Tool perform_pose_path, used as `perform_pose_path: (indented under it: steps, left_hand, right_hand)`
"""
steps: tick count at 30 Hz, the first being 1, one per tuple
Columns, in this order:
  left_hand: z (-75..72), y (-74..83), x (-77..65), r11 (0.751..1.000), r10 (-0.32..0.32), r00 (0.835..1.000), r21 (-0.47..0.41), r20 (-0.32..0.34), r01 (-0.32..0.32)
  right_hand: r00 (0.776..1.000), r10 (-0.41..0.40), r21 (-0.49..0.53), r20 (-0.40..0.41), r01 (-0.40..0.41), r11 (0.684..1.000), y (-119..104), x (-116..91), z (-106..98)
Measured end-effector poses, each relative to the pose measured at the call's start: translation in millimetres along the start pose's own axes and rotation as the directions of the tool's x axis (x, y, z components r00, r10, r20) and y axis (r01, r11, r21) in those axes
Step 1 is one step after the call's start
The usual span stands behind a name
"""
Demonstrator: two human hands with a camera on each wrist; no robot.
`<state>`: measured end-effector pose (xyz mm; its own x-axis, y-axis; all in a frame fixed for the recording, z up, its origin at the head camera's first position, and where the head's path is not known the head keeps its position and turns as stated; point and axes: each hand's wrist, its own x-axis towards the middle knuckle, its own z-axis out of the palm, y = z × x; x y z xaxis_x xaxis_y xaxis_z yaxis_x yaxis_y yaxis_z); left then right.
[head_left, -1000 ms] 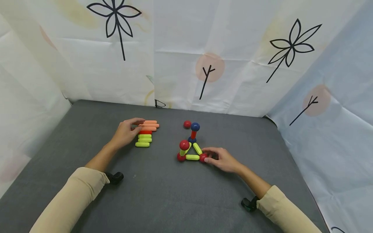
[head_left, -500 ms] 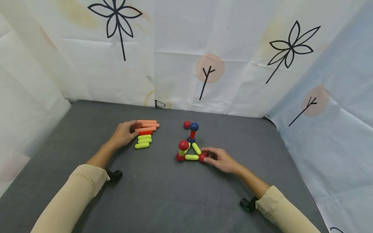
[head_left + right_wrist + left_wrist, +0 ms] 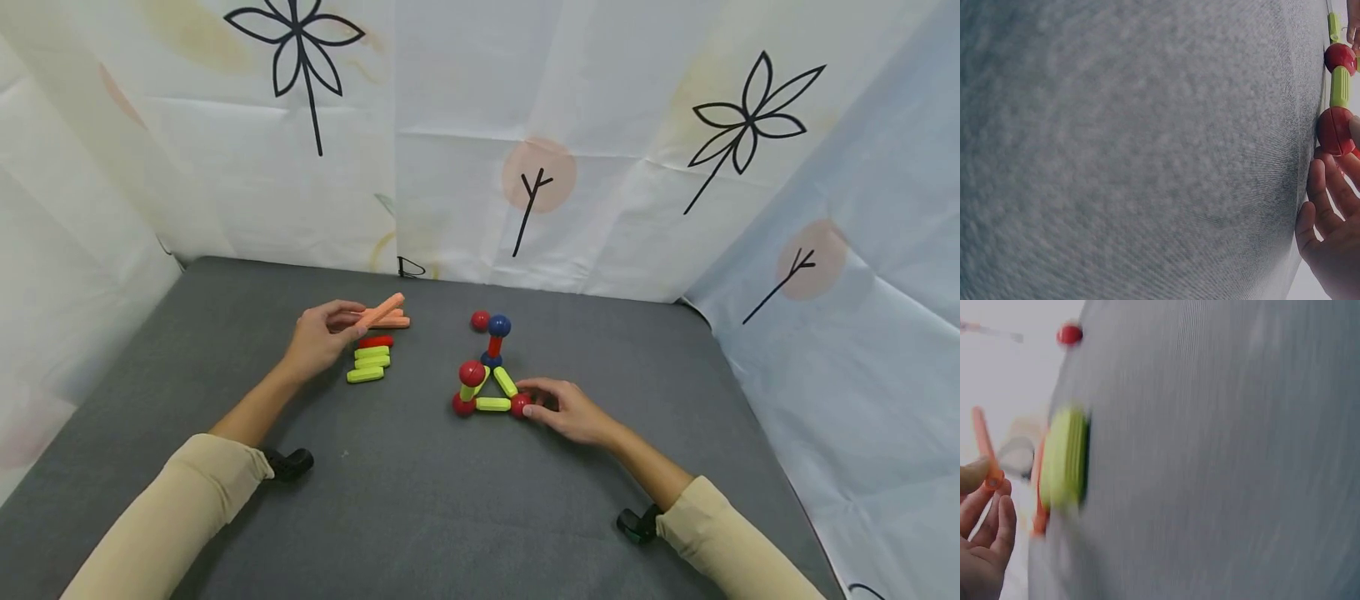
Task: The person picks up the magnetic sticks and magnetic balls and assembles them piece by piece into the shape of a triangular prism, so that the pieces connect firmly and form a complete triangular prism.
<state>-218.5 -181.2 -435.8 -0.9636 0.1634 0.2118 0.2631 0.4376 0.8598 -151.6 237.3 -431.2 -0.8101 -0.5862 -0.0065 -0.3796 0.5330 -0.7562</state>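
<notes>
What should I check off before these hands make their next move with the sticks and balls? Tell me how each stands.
1. Left hand has one orange stick pinched: ok.
2. Right hand steadies the right corner ball: ok, fingers at it.
3. Triangle base has a ball at each corner: ok.
4. Red upright and yellow-green upright standing, each topped by a ball: ok.
5. Orange stick lined up at the triangle, if that's where it goes: not ok, it's apart.
6. Joints firm: cannot tell.
</notes>
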Motion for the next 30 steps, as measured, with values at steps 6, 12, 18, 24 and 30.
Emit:
perform_pose_path:
  steps: [6,12,18,24,30]
  left_hand:
    - [31.8,30.2,-5.5,0.826,-0.216,0.95,-0.476,0.224,0.3]
    - [60.6,42.5,-7.9,0.713,-0.211,0.886,-0.556,0.412,0.428]
    - [85.7,43.2,-3.2,0.807,-0.247,0.873,-0.41,0.42,0.426]
    - [105.4,47.8,-0.7,0.898,-0.204,0.879,-0.276,0.431,0.343]
    - [113.4,50.7,-0.4,0.953,-0.075,0.857,-0.216,0.509,0.212]
  right_hand:
    - [1.0,-0.003,-0.016,-0.006,0.003,1.0,0.9,-0.2,-0.9]
    - [1.0,0.0,-0.016,-0.002,0.0,1.0,-0.2,0.8,-0.9]
    - [1.0,0.008,-0.009,-0.008,-0.008,1.0,-1.8,-0.1,0.1]
    - [1.0,0.016,0.0,-0.015,-0.016,1.0,-1.7,-0.6,1.6]
    - [1.0,0.018,-0.021,-0.01,-0.018,1.0,1.1,-0.8,1.3]
